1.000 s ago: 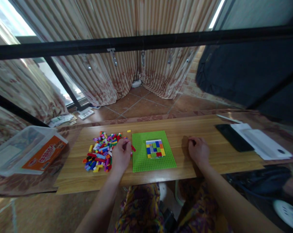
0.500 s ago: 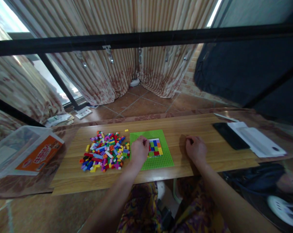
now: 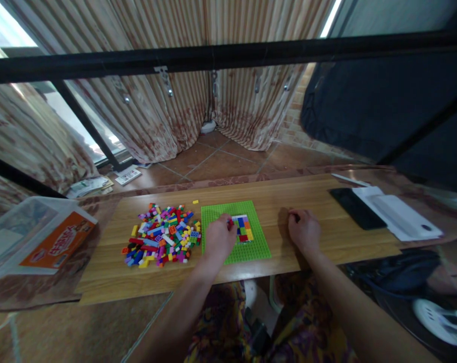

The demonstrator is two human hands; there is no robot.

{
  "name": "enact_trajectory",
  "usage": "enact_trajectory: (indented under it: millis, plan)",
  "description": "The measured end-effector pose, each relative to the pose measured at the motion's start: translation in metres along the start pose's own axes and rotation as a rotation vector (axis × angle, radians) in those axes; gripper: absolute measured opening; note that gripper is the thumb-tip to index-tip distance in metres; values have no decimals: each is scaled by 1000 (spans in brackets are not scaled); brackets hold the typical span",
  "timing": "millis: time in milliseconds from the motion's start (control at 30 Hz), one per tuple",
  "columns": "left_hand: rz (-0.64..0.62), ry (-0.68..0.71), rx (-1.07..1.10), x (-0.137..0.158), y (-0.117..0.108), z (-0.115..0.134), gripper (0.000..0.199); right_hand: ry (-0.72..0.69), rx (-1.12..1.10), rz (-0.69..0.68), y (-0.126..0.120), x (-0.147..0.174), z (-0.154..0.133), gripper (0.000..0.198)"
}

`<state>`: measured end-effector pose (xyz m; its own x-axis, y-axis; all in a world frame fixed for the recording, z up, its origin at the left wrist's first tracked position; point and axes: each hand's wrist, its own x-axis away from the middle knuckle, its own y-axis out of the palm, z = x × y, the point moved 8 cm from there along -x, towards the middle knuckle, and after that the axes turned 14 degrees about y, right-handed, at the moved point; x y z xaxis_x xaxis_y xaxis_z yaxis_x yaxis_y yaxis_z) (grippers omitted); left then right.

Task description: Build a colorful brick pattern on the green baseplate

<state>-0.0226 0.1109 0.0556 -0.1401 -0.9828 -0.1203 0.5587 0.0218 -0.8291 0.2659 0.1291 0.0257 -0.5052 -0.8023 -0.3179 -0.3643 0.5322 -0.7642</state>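
My left hand is over the left part of the green baseplate, its fingertips pinched on what looks like a small red toy brick. Right beside those fingertips, a block of coloured bricks sits on the plate, in blue, white, orange, yellow, red and green; my hand hides its left side. To the right of the plate, my right hand rests on the wooden table with its fingers curled in, and nothing shows in them.
A heap of loose mixed bricks lies left of the plate, with a single yellow brick behind it. A clear plastic box stands at the far left. On the right lie a black tablet-like slab and a white case.
My left hand has shifted slightly right and toward me at the brick block, and red now shows at its fingertips. My right hand stays in place; the view has moved slightly.
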Motion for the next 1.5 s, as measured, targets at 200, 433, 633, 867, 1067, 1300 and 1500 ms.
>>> enact_trajectory:
  millis: [200,433,633,867,1067,1300,1500]
  plan:
    - [-35,12,-48,-2,-2,4,20,17,10,-1,1,0,1,32]
    - [-72,13,-88,-3,-2,6,18,-13,4,6,1,0,0,31]
    - [-78,13,-51,-2,1,6,18,1,3,5,1,0,1,32]
    - [-23,13,108,0,2,-1,14,-4,-2,12,1,0,1,32]
    - [-4,23,236,-1,3,-7,15,7,13,11,0,0,1,32]
    - [9,-28,243,-4,7,-14,12,-12,1,17,1,0,2,32]
    - [-11,-37,253,-8,13,-18,8,-8,-4,5,1,0,2,31]
